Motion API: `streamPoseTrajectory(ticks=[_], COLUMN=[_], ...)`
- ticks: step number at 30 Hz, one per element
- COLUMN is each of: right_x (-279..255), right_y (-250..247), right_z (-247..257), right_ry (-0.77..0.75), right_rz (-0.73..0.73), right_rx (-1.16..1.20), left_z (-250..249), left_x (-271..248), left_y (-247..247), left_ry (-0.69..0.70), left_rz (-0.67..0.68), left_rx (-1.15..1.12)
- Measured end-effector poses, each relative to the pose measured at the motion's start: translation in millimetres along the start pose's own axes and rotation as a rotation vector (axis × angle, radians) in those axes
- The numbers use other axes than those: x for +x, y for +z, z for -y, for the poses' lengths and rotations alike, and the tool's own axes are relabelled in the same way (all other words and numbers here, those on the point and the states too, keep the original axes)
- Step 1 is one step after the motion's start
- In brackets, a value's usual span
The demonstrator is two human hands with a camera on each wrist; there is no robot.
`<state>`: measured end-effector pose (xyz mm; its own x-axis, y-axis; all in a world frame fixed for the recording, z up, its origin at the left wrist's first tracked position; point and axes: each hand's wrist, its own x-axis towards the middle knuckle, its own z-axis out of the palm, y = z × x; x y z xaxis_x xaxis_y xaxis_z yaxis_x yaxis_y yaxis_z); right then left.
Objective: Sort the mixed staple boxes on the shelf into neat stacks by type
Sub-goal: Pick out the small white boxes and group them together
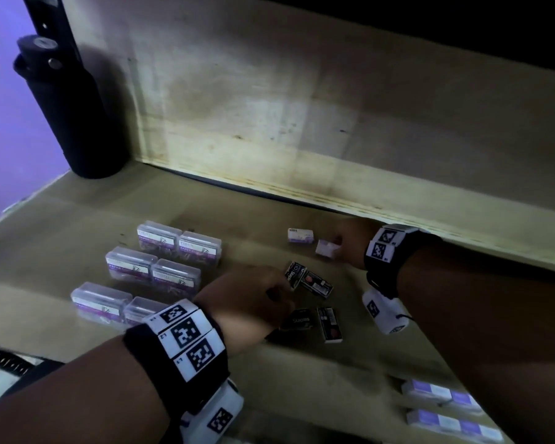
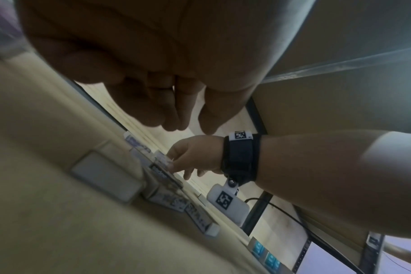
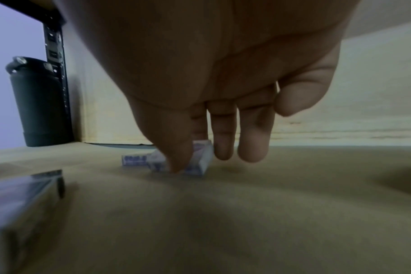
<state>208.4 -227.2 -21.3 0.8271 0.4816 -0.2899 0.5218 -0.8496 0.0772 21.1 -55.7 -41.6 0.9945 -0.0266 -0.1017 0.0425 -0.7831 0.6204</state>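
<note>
Two small white staple boxes lie at the back of the wooden shelf (image 1: 77, 225). My right hand (image 1: 337, 245) pinches the nearer white box (image 1: 325, 248) between thumb and forefinger; the right wrist view shows that box (image 3: 203, 157) tilted on the shelf, with the other fingers straight. The second white box (image 1: 300, 235) lies just left of it. Several black staple boxes (image 1: 318, 283) lie scattered in front. My left hand (image 1: 269, 293) hovers beside them, its fingers (image 2: 167, 115) loosely curled and holding nothing.
Several clear plastic paper-clip cases (image 1: 154, 267) stand in pairs on the left. A tall black bottle (image 1: 68, 107) occupies the back left corner by the upright. A plywood back wall (image 1: 302, 107) closes the shelf. Purple-and-white boxes (image 1: 442, 398) sit on the lower shelf at the right.
</note>
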Motion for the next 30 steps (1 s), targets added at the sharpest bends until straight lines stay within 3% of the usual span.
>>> streamPoseTrajectory(ticks=[3,10,22,27,30], right_x=[-7.1,-54.2,-149.8,-181.6,-191.8], right_y=[-2.5,-31.1,-31.5,-16.6,-11.1], right_z=[-2.3,-14.0,-39.3,-48.0,-53.3], right_ry=[0.024,-0.078,0.059,0.103,0.11], right_rz=[-0.051,-0.094,-0.227,-0.338,-0.328], right_rx=[0.048,0.072,0.343,0.405,0.453], left_z=[0.8,-0.1,-18.1,-36.5,-43.1], left_x=[-0.1,-2.9,14.0,42.2,66.5], left_y=[2.3,5.2,-7.3,-19.5,-26.9], left_ry=[-0.007,-0.018,-0.032,-0.019,-0.034], left_rz=[-0.026,-0.036,-0.022,-0.045,-0.018], left_rx=[-0.008,-0.067,-0.029,0.131,0.254])
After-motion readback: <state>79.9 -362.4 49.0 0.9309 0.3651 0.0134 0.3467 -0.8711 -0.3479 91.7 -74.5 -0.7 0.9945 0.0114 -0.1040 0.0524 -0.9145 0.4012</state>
